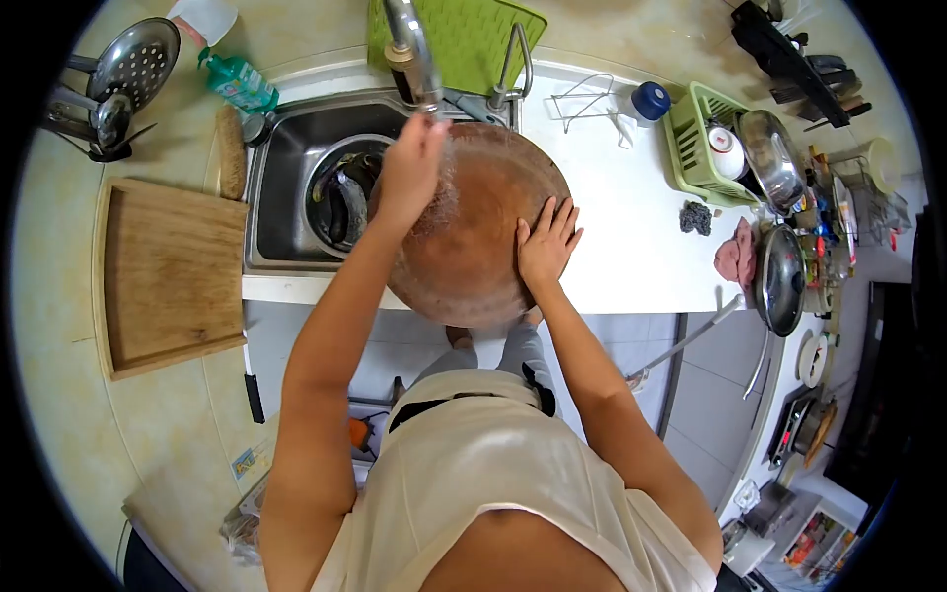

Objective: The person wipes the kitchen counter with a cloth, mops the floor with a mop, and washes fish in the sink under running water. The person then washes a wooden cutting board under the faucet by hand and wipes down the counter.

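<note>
A large round wooden cutting board point(483, 217) lies across the right part of the sink and the counter edge, its near edge jutting out past the counter. My left hand point(414, 163) is closed around the end of the metal faucet point(416, 69), above the board's left side. Water splashes on the wood just beside that wrist. Flat on the right side of the board rests my right hand point(549, 244), fingers spread. Left of the board, a metal bowl point(318, 225) with dark purple, eggplant-like vegetables point(345, 205) sits in the sink point(279, 187).
A wooden tray-like board point(173, 276) stands at the left. Behind are a green soap bottle point(240, 83) and a green drainboard point(464, 44). On the right counter are a wire rack point(582, 99), blue-lidded jar point(650, 101), green basket point(691, 133), steel scrubber point(695, 217) and pink cloth point(735, 254).
</note>
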Motion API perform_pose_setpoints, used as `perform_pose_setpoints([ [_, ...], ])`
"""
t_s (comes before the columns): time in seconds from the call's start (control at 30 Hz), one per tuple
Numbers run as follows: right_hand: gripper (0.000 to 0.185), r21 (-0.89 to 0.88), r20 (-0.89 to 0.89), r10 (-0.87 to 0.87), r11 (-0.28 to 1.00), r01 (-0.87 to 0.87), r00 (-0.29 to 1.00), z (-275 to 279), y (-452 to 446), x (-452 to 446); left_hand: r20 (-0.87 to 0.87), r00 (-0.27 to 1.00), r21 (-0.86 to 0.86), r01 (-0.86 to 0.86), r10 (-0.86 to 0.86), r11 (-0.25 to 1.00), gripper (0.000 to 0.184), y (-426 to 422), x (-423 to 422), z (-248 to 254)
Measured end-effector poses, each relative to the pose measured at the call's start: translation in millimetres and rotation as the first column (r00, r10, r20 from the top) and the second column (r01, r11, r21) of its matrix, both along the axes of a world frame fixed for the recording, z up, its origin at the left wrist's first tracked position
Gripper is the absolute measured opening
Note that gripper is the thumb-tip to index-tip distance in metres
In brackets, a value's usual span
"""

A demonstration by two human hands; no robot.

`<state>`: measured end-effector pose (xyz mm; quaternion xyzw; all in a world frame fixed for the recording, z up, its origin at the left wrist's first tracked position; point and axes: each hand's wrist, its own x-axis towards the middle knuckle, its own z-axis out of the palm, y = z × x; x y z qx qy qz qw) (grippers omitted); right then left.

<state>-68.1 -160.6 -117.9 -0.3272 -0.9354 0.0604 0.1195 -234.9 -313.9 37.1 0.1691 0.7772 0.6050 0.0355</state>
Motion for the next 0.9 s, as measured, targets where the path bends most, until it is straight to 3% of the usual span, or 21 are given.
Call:
perform_pose_setpoints([
  [0.07,0.067,-0.001,0.013,0.093,0.996,-0.093,0.996,3.4,-3.1,-5.2,0.005,0.996,0.194,0.084,-0.087,0.977,0.032,9.8,-7.3,-16.1],
  [0.13,0.067,0.031,0.009,0.207,0.978,-0.207,0.978,8.3,-10.2,-9.6,0.078,0.997,-0.030,0.010,-0.007,0.999,0.036,-4.0,-3.1,-4.1],
  [0.23,0.066,-0.049,-0.050,0.319,0.946,-0.322,0.946,6.8,-28.3,-24.1,-0.409,0.908,-0.381,-0.256,0.086,0.888,0.046,-52.4,-13.8,-78.0],
  [0.3,0.066,-0.096,-0.056,0.300,0.948,-0.304,0.952,3.5,-35.0,-46.9,-0.357,0.917,-0.747,-0.395,0.178,0.535,0.058,-90.3,9.0,-135.0],
  [0.37,0.067,-0.067,-0.024,0.285,0.956,-0.286,0.958,2.8,-38.3,-75.6,-0.094,0.969,-0.859,-0.195,0.229,0.473,0.067,-105.9,36.5,-146.0],
  [0.47,0.067,-0.031,-0.040,0.329,0.943,-0.330,0.944,-3.2,-45.3,-126.9,0.118,0.954,-0.495,-0.183,0.275,0.849,0.067,-104.3,45.2,-148.0],
  [0.5,0.067,-0.016,-0.059,0.378,0.925,-0.380,0.924,-6.5,-49.9,-145.3,0.077,0.955,-0.478,-0.216,0.285,0.851,0.065,-100.5,46.5,-144.7],
  [0.6,0.064,-0.087,-0.108,0.588,0.798,-0.597,0.801,-7.1,-77.4,-177.7,-0.084,0.954,-0.528,-0.287,0.288,0.799,0.058,-98.9,45.9,-157.6],
  [0.7,0.063,-0.081,-0.205,0.831,0.512,-0.855,0.518,-18.2,-110.3,-186.4,-0.392,0.895,-0.701,-0.440,0.213,0.561,0.054,-95.0,46.1,-168.5],
  [0.8,0.064,-0.039,-0.133,0.894,0.427,-0.904,0.428,-14.1,-78.6,-187.7,-0.448,0.888,-0.754,-0.437,0.103,0.490,0.052,-91.3,52.0,-160.9],
  [0.9,0.064,0.000,-0.022,0.824,0.567,-0.824,0.567,-4.2,-18.5,-166.3,-0.375,0.922,-0.780,-0.370,0.097,0.505,0.052,-92.2,52.9,-156.8],
])
